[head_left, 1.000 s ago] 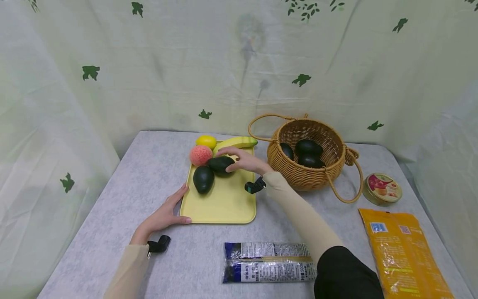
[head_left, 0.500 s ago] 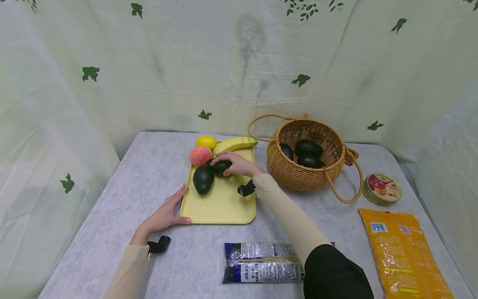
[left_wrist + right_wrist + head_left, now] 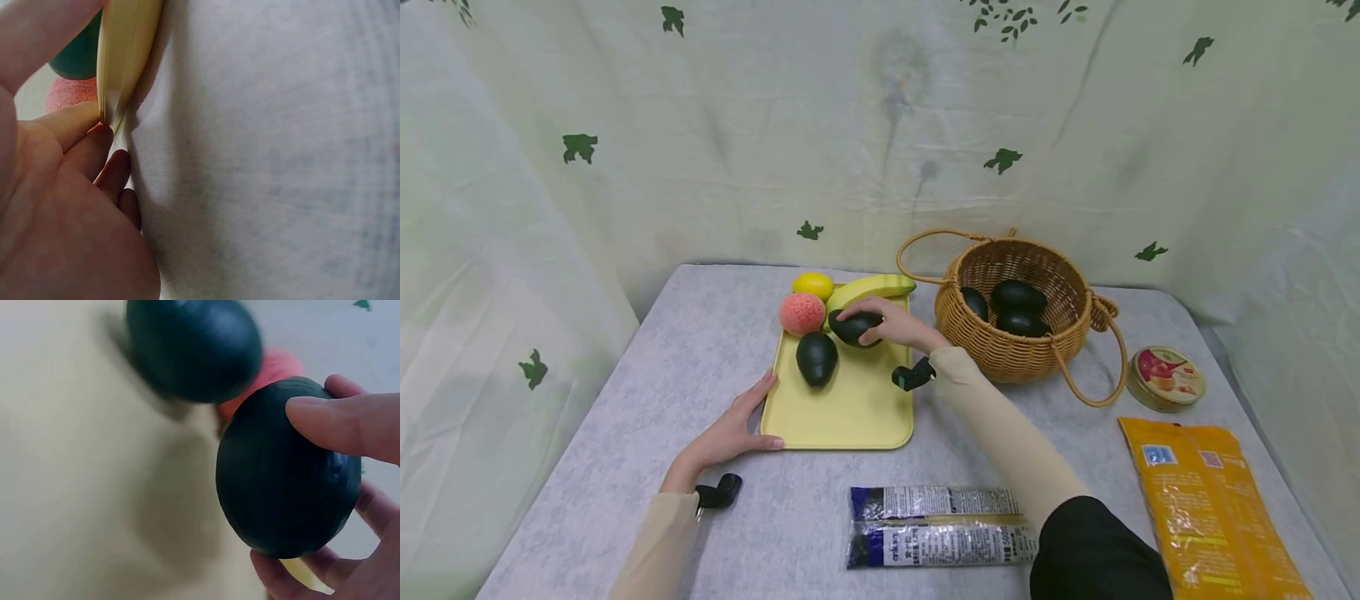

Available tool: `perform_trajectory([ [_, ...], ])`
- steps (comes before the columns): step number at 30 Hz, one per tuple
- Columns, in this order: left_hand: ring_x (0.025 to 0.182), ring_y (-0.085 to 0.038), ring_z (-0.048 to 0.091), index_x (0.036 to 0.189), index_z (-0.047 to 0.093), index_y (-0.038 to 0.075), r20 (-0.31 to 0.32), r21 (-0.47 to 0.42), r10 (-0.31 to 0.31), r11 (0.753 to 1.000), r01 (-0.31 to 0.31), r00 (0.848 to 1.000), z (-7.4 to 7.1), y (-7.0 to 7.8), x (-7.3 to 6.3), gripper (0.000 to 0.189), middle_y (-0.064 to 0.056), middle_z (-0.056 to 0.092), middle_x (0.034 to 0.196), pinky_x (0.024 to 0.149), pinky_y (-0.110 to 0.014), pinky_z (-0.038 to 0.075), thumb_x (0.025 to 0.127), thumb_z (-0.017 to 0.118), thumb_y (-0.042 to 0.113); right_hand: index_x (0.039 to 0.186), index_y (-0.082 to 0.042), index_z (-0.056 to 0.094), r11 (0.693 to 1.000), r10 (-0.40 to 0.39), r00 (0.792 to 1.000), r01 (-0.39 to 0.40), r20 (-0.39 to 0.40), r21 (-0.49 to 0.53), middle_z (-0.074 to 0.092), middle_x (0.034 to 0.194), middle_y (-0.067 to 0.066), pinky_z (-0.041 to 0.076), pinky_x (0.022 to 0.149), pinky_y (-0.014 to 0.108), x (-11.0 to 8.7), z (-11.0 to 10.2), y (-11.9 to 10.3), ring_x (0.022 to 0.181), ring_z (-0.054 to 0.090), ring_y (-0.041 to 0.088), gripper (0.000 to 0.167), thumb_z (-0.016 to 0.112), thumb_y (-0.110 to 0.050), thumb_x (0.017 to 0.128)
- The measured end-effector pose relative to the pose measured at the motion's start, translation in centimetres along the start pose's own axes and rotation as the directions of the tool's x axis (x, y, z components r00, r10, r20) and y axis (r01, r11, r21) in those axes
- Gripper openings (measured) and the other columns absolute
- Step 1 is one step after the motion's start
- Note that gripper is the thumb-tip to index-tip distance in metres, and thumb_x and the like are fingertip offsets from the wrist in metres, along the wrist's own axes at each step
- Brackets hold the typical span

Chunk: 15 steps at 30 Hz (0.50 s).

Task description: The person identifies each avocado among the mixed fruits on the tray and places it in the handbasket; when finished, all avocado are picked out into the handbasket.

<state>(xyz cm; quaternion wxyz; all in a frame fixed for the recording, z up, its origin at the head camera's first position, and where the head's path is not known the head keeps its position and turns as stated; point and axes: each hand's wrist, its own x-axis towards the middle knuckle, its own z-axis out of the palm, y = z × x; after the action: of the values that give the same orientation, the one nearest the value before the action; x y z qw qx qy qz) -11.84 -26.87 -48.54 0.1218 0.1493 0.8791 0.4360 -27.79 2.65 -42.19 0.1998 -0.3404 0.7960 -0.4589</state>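
Note:
My right hand (image 3: 891, 323) grips a dark green avocado (image 3: 856, 328) between thumb and fingers. In the right wrist view this avocado (image 3: 287, 478) hangs just above the yellow tray (image 3: 850, 417), with a shadow below it. Beside it on the tray rests another avocado (image 3: 817, 360). A pink round fruit (image 3: 802, 313), a yellow lemon (image 3: 813, 285) and a yellow banana (image 3: 872, 288) lie at the tray's back. My left hand (image 3: 726, 433) holds the tray's near left corner, thumb on the front rim and fingers against the left side; the left wrist view shows those fingers (image 3: 87, 150) at the edge.
A wicker basket (image 3: 985, 350) with several avocados (image 3: 1018, 297) stands to the tray's right, its loop handles sticking out. Farther right are a round tin (image 3: 1167, 379) and an orange packet (image 3: 1217, 508). A blue and clear packet (image 3: 940, 525) lies in front, partly under my right arm.
My right hand closed on the avocado, then lifted it slightly and moved it right, away from the pink fruit. The other avocado shifted a little right. My left hand stayed put.

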Motion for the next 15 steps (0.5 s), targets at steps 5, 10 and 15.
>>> perform_trajectory([
  [5, 0.14, -0.044, 0.003, 0.152, 0.013, 0.0, 0.001, 0.008, -0.006, 1.0, 0.006, 1.0, -0.1, 0.0, -0.1, 0.104, -0.018, 0.004, 0.158, 0.106, -0.064, 0.009, 0.077, 0.081, 0.026, 0.128, -0.009, 0.062, 0.993, -0.024, 1.0, 0.026, -0.014, 0.112, 0.051, 0.136, 0.002, 0.035, 0.101, 0.038, -1.3, -1.5, -1.3, 0.124, 0.043, 0.019, 0.041, 0.064, 0.0, 0.087],
  [10, 0.141, -0.044, 0.002, 0.152, 0.013, 0.0, 0.0, 0.009, 0.002, 1.0, -0.002, 1.0, -0.1, 0.0, 0.0, 0.104, -0.018, 0.004, 0.158, 0.106, -0.063, 0.009, 0.078, 0.081, 0.025, 0.129, -0.012, 0.061, 0.989, -0.046, 0.999, 0.049, -0.024, 0.141, 0.048, 0.137, 0.001, 0.04, 0.094, 0.038, -2.5, -3.3, -2.7, 0.118, 0.046, 0.02, 0.042, 0.066, -0.005, 0.088],
  [15, 0.14, -0.045, 0.002, 0.152, 0.013, -0.001, 0.003, 0.005, 0.007, 1.0, -0.007, 1.0, 0.0, 0.0, 0.0, 0.104, -0.019, 0.004, 0.158, 0.106, -0.064, 0.008, 0.078, 0.081, 0.024, 0.133, -0.015, 0.058, 0.991, -0.064, 0.997, 0.067, -0.03, 0.12, 0.045, 0.14, 0.001, 0.042, 0.092, 0.04, -4.2, -5.1, -3.9, 0.117, 0.047, 0.024, 0.044, 0.067, -0.012, 0.09],
])
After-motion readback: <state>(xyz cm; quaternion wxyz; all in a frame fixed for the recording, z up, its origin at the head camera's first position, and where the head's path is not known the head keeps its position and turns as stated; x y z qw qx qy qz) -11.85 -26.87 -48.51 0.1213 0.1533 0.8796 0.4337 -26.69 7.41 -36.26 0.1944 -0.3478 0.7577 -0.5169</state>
